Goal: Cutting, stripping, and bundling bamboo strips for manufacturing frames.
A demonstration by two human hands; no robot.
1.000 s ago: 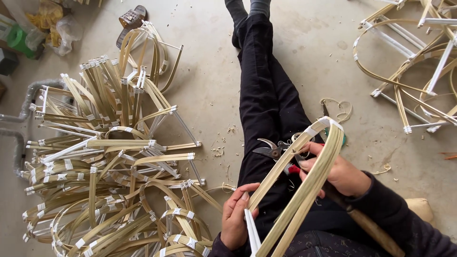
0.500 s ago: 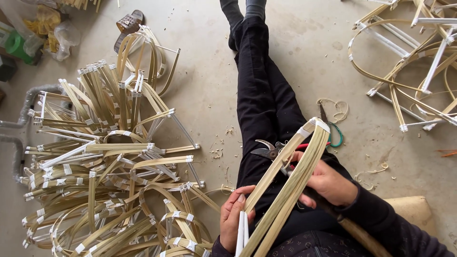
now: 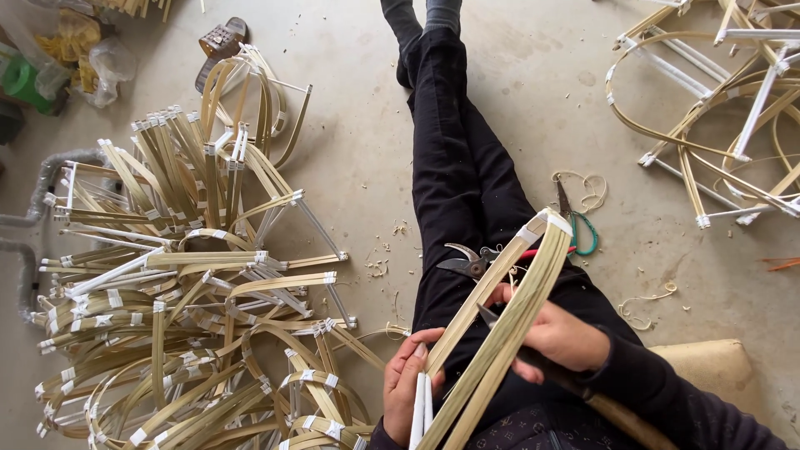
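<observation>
- The bundle of bamboo strips (image 3: 500,308) is lying slantwise across my lap, its taped end pointing up and away towards my right knee.
- My left hand (image 3: 407,379) is clasping the bundle's lower part, fingers curled around it.
- My right hand (image 3: 560,335) is pressing against the bundle's right side while clenching a dark-handled knife (image 3: 533,354).
- Pruning shears (image 3: 467,260) are resting on my thigh, just beside the bundle.
- A heap of bent bamboo pieces (image 3: 192,300) is lying on the floor (image 3: 367,158) to my left.
</observation>
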